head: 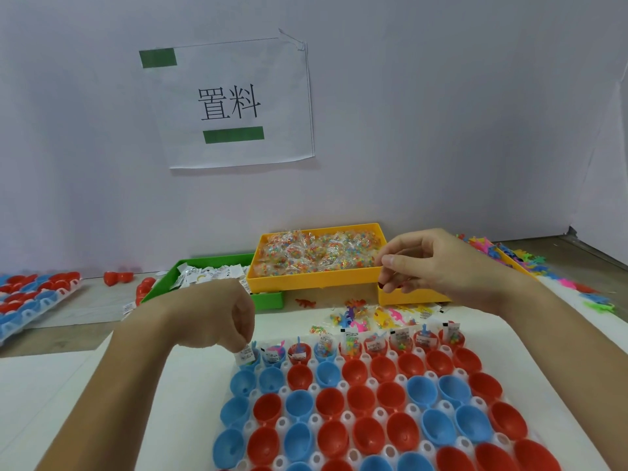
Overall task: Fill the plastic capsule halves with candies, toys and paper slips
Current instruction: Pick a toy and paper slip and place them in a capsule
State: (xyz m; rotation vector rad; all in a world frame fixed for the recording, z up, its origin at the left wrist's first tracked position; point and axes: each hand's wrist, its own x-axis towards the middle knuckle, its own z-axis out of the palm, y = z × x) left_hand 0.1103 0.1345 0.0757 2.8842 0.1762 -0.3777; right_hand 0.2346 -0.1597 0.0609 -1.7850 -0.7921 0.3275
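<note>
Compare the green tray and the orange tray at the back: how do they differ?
The green tray holds white paper slips; the orange tray holds clear packets of coloured candies. The green tray sits left and lower, with the orange tray's corner overlapping it. Both are shallow rectangular plastic bins against the wall.

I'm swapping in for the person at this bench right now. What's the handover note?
Left hand: pinches a paper slip at the far-left blue capsule half of the top row.
Right hand: hovers by the yellow candy tray, fingers curled; contents unclear.
Slips sit in the green tray, loose toys beyond the capsule rack.
Done: top row holds fillings.
Left: all nearer rows are empty.
</note>
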